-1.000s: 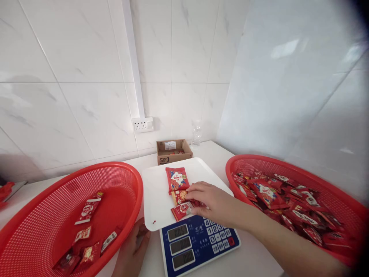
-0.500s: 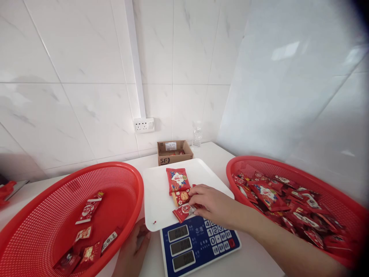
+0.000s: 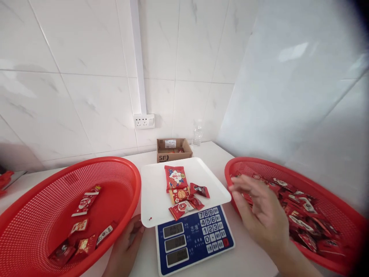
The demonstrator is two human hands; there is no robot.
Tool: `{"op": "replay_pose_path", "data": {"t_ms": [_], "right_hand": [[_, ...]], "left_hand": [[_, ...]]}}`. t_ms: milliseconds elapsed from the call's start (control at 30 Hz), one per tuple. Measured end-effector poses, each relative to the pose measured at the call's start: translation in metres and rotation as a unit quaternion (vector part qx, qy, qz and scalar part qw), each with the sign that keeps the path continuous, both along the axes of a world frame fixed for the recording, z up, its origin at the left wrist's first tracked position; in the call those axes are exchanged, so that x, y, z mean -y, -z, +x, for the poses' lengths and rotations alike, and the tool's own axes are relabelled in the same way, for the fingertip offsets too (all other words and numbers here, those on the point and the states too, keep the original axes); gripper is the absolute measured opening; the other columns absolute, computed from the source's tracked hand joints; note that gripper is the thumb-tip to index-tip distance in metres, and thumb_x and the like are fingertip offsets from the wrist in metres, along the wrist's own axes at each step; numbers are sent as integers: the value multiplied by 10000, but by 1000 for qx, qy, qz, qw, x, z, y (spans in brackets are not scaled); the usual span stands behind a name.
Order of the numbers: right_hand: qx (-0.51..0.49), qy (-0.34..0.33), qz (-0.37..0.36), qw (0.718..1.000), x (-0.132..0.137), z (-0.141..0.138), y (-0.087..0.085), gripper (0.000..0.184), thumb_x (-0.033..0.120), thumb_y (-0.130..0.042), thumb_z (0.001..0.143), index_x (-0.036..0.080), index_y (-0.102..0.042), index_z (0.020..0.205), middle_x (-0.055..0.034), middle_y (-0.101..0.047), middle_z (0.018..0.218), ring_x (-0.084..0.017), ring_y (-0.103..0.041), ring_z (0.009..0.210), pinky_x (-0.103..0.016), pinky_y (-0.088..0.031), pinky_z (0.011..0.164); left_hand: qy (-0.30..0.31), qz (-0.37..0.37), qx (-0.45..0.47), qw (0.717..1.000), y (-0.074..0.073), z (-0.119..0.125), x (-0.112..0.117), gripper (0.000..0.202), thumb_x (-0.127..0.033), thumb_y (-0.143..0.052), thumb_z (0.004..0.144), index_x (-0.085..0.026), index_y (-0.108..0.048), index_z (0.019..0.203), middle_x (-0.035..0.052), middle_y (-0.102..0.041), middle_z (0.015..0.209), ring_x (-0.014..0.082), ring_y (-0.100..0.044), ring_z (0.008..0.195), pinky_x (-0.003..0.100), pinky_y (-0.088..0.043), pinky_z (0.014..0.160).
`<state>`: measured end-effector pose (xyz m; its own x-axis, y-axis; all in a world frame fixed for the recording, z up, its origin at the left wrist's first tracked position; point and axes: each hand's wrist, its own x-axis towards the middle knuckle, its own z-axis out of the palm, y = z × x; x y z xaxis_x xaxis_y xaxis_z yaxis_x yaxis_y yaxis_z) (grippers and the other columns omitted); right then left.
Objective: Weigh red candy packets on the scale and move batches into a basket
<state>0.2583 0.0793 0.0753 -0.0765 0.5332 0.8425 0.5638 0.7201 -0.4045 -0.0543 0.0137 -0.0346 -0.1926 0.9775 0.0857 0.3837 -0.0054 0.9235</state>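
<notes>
My right hand (image 3: 261, 211) is raised in front of the left rim of the right red basket (image 3: 230, 163), its fingers loosely bent and apart, with nothing seen in them. Several red candy packets (image 3: 301, 223) fill that basket. Between the baskets stands a blue-and-white digital scale (image 3: 196, 242) with a white tray (image 3: 155, 184) on top. A large red packet (image 3: 175, 179), a gold-and-red packet (image 3: 180, 194) and several small red sweets (image 3: 199, 190) lie on the tray. My left hand (image 3: 125, 246) rests beside the left red basket (image 3: 134, 173), thumb and fingers apart, partly hidden.
The left basket holds several loose packets (image 3: 85, 204). Behind the tray stands an open cardboard box (image 3: 174, 156) with a few packets inside, and a clear plastic bottle (image 3: 197, 134). A tiled wall with a socket (image 3: 144, 121) closes off the back of the white table.
My right hand has let go of the sweets on the tray and moved right to the right basket. One small red sweet now lies apart on the tray's right. My left hand stays put.
</notes>
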Motion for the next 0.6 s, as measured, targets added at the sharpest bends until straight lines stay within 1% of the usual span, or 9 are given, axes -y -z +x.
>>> {"op": "replay_pose_path", "data": {"t_ms": [100, 167, 233, 267, 300, 367, 467, 533, 600], "right_hand": [[39, 47, -20, 998, 11, 14, 44, 304, 201, -543, 853, 206, -524, 1156, -85, -639, 978, -185, -642, 851, -334, -557, 750], [56, 79, -23, 995, 16, 20, 70, 242, 243, -516, 871, 197, -541, 1107, -82, -658, 924, -187, -656, 807, -308, -568, 680], [69, 106, -34, 991, 18, 25, 87, 215, 285, -499, 881, 196, -552, 1070, -85, -671, 914, -196, -663, 793, -311, -574, 655], [74, 111, -37, 990, 18, 27, 92, 215, 300, -493, 884, 195, -557, 1061, -88, -675, 921, -201, -665, 802, -318, -576, 658], [81, 108, -40, 990, 18, 28, 94, 222, 311, -491, 885, 196, -561, 1061, -92, -676, 935, -207, -664, 822, -327, -577, 670], [95, 87, -42, 991, 14, 29, 93, 245, 322, -495, 882, 198, -568, 1080, -99, -669, 976, -217, -655, 880, -347, -574, 715], [119, 35, -60, 990, 6, 24, 79, 269, 330, -507, 875, 215, -582, 1106, -98, -650, 1050, -224, -629, 968, -374, -555, 798], [136, 4, -90, 987, -1, 16, 67, 277, 338, -506, 877, 219, -591, 1112, -99, -640, 1102, -233, -606, 1029, -397, -533, 856], [158, -12, -121, 980, -10, 7, 55, 291, 348, -494, 884, 215, -596, 1122, -99, -642, 1135, -250, -574, 1094, -438, -495, 919]], "left_hand": [[-16, 31, -44, 998, 3, 0, 4, 302, -456, -501, 841, -243, -609, 1027, 56, -685, 1073, 234, -639, 1026, 375, -517, 910], [-47, 70, -75, 994, 5, 1, 6, 279, -449, -497, 845, -249, -620, 996, 45, -700, 1024, 216, -663, 971, 332, -539, 867], [-94, 125, -103, 982, 4, 3, 9, 265, -448, -501, 840, -247, -624, 963, 35, -713, 958, 198, -687, 880, 285, -562, 793], [-114, 153, -122, 974, 1, 4, 11, 255, -443, -507, 837, -245, -626, 947, 31, -716, 930, 189, -692, 832, 265, -568, 756], [-128, 179, -146, 964, -2, 6, 14, 241, -433, -515, 835, -242, -628, 932, 25, -716, 899, 177, -693, 786, 243, -568, 718], [-136, 218, -193, 947, -12, 10, 21, 207, -399, -526, 839, -238, -631, 915, 14, -710, 837, 152, -680, 708, 202, -556, 649], [-112, 263, -226, 931, -35, 23, 29, 172, -341, -508, 859, -235, -632, 913, 2, -678, 726, 121, -635, 586, 167, -511, 530], [-86, 273, -245, 926, -55, 37, 27, 176, -317, -488, 867, -238, -640, 907, 16, -666, 712, 130, -617, 587, 193, -504, 543], [-50, 244, -278, 928, -76, 51, 14, 214, -328, -459, 875, -248, -650, 928, 53, -688, 827, 173, -641, 757, 253, -516, 696]]}}
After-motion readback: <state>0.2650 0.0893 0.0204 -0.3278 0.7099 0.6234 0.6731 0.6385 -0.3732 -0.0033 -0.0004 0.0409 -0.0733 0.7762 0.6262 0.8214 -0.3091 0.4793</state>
